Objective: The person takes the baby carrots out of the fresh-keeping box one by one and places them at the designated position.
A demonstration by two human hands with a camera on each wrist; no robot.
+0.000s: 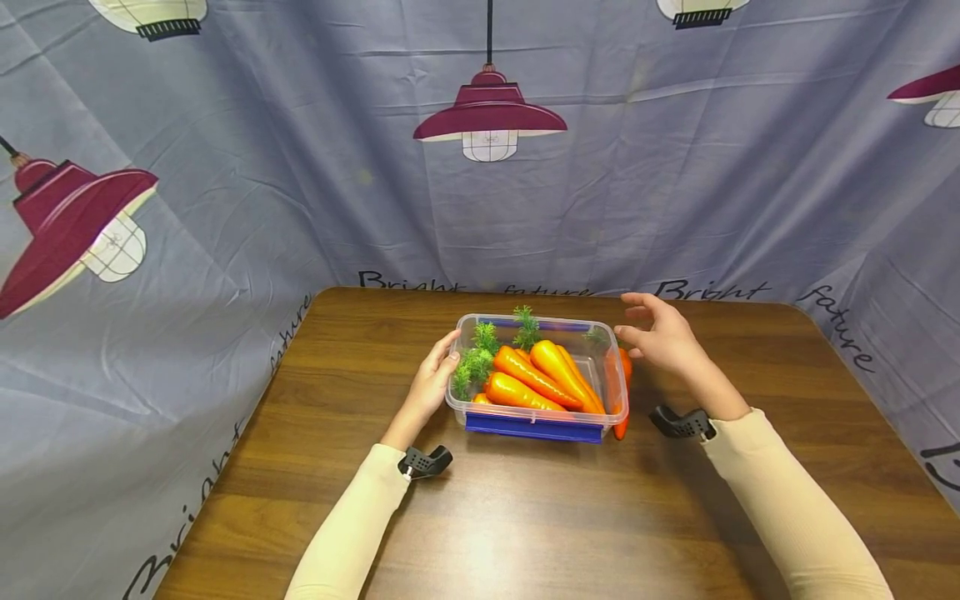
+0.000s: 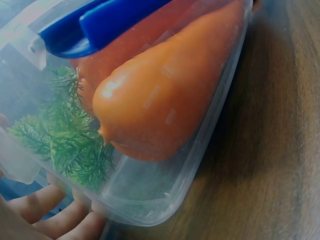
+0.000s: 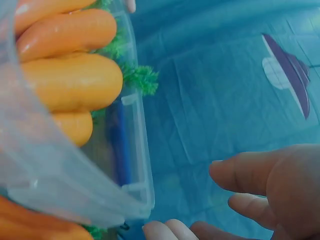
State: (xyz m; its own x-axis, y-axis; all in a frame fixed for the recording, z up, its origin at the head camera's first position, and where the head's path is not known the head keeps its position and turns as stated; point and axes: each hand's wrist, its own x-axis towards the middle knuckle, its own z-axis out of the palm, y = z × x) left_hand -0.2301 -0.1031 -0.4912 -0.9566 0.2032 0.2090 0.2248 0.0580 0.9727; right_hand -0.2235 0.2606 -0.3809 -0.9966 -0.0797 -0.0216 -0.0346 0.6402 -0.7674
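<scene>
A clear plastic box (image 1: pixel 534 414) with blue side latches stands on the table and holds several orange carrots (image 1: pixel 513 392) with green tops (image 1: pixel 477 365). My left hand (image 1: pixel 429 382) rests against the box's left end, its fingers along the wall; the left wrist view shows those fingers (image 2: pixel 65 215) beside the clear side. Off the box's right end, my right hand (image 1: pixel 663 337) is held with fingers apart and nothing between them; the right wrist view shows the hand (image 3: pixel 260 200) apart from the box. Another carrot (image 1: pixel 621 427) lies outside, close against the right end, partly seen through the wall.
The box stands on a brown wooden table (image 1: pixel 525 517). Behind the table's far edge hangs a grey-blue cloth (image 1: pixel 525 217) printed with lamps and lettering. Black wrist mounts (image 1: pixel 426 462) sit at both sleeves.
</scene>
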